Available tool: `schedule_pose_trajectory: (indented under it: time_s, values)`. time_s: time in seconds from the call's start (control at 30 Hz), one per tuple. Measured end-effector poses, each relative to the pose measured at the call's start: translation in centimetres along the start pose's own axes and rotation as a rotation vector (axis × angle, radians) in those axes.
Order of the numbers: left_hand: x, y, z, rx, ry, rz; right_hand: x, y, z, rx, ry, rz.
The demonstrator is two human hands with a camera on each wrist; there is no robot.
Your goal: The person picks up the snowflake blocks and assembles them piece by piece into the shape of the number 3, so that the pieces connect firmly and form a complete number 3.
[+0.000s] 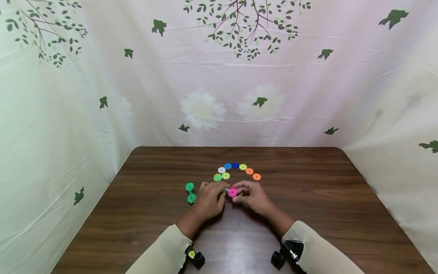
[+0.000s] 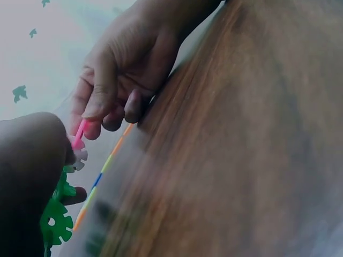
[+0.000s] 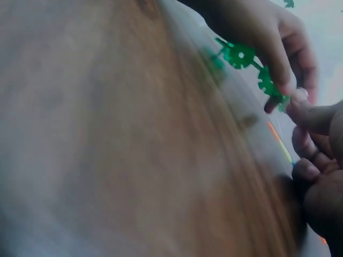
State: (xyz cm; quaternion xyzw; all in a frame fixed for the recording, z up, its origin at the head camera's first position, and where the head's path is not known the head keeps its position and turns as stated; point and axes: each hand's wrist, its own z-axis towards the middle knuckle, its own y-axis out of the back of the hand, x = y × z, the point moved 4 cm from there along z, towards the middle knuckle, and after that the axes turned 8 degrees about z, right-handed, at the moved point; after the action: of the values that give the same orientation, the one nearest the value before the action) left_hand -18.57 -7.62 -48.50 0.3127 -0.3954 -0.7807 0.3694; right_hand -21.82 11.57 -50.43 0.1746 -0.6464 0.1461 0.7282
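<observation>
One pink disc [image 1: 232, 192] is pinched from 3 o'clock by the fingers of the right hand [image 1: 252, 195]; left hand [image 1: 209, 198] at its 9 grips the green chain [image 3: 238, 55]. I'd line its slot up with the white disc [image 2: 80, 156], then push straight.

Makeshift curtained-off recording booth: leaf-print fabric [image 1: 219, 78] hangs round three sides of a wood-grain tabletop [image 1: 328, 213], plus black wrist devices [image 1: 199, 261]. Can't tell the wider room.
</observation>
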Motion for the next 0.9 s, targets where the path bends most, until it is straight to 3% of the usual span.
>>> schedule_pose_trajectory:
  time_s: [0.1, 0.4, 0.53, 0.73, 0.9]
  values:
    - [0.1, -0.2, 0.1, 0.044, -0.002, 0.003, 0.2, 0.4, 0.1, 0.018, -0.002, -0.051]
    - [0.0, -0.4, 0.1, 0.068, -0.027, 0.046, 0.1, 1.2, 0.2, 0.02, 0.013, -0.081]
    - [-0.2, -0.5, -0.1, 0.069, -0.02, 0.052, 0.0, 1.9, 0.5, -0.056, 0.072, -0.099]
    - [-0.2, -0.5, 0.0, 0.072, -0.027, 0.054, 0.0, 3.7, 1.1, -0.24, 0.15, -0.13]
    - [0.1, -0.2, -0.2, 0.066, -0.03, 0.061, -0.2, 4.6, 1.5, -0.323, 0.192, -0.171]
